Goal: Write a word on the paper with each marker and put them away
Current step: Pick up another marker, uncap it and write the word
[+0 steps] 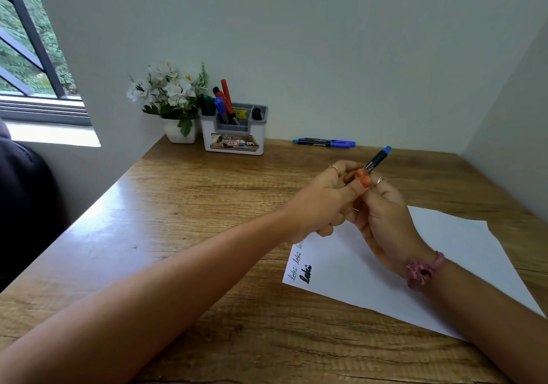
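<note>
- The left hand [323, 202] and the right hand [382, 214] meet above the far edge of the paper [444, 265], both gripping one black marker [377, 159] with a teal end that points up and away toward the wall.
- Left grip: thumb and curled fingers pinch the marker's near part; which part of the marker lies under the fingers cannot be told.
- Right grip: fingers curled round the marker's barrel from below, a pink scrunchie [422, 271] on that wrist.
- The paper lies on the wooden table [184, 205], with "loki" written in thin green script along its left edge and once in thick black beside it.
- Two more markers [324, 142], blue-capped, lie side by side on the table near the wall, well apart from the hands.
- A white and grey organizer [234, 134] at the back holds red, blue, green and black markers upright; a white pot of white flowers [170, 99] stands just beside it on the left.
</note>
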